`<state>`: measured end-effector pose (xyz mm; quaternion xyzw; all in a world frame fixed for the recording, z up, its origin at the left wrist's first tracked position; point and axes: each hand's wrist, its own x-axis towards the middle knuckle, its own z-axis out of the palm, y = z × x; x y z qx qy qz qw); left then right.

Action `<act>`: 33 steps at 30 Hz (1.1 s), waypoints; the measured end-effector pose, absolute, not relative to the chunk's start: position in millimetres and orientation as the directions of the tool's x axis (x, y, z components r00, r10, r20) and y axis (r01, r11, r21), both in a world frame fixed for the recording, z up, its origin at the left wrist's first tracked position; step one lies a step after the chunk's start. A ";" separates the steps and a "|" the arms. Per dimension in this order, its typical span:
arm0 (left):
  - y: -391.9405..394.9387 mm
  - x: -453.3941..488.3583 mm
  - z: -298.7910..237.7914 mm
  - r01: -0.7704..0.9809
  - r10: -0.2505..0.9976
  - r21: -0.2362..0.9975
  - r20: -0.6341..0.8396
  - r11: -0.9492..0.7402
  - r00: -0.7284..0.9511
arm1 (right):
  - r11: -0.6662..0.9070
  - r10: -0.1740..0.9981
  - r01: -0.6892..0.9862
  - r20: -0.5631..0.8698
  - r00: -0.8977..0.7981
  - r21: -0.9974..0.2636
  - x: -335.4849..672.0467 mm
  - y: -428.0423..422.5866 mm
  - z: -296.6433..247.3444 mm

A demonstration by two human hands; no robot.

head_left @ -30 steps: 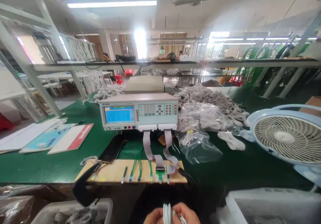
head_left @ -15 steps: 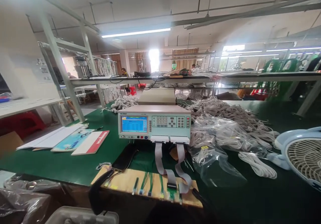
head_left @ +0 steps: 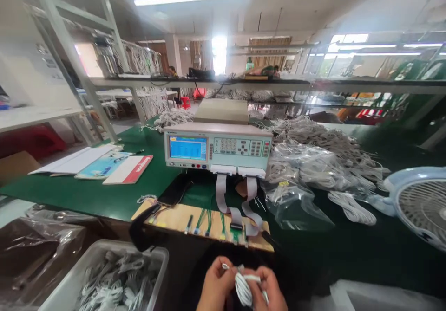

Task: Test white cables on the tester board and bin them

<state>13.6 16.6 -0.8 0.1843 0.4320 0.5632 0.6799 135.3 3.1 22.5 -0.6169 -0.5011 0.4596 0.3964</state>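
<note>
At the bottom centre, my left hand [head_left: 214,285] and my right hand [head_left: 270,290] are both closed on a coiled white cable [head_left: 243,288] held between them, below the table's front edge. Just ahead lies a wooden test board [head_left: 174,216] with green wires and connectors. Two grey ribbon cables [head_left: 223,199] run from it up to a cable tester [head_left: 218,147] with a lit blue screen.
A clear bin [head_left: 83,274] of white cables stands at lower left beside brown plastic bags [head_left: 31,246]. Heaps of bagged white cables [head_left: 313,162] cover the green table [head_left: 104,192] on the right, next to a pale blue fan [head_left: 418,204]. Booklets [head_left: 114,167] lie at left.
The view dipped back down after tilting up, so my hands with the cable coil show again after dropping out of sight. The bin of cables has come into view at lower left.
</note>
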 end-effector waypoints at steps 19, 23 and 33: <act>37.8 -11.5 25.1 -0.438 0.845 0.723 -0.478 0.534 0.242 | -0.388 0.921 -0.134 -0.380 -0.083 -0.912 138.3 46.0 27.7; 37.9 -12.2 27.0 -0.438 0.852 0.733 -0.478 0.520 0.213 | -0.317 0.948 -0.062 -0.315 -0.037 -0.947 137.9 43.9 28.1; 45.1 1.7 22.5 -0.443 0.819 0.693 -0.528 0.569 0.225 | -0.144 0.980 0.146 -0.162 -0.117 -0.979 148.7 37.5 48.2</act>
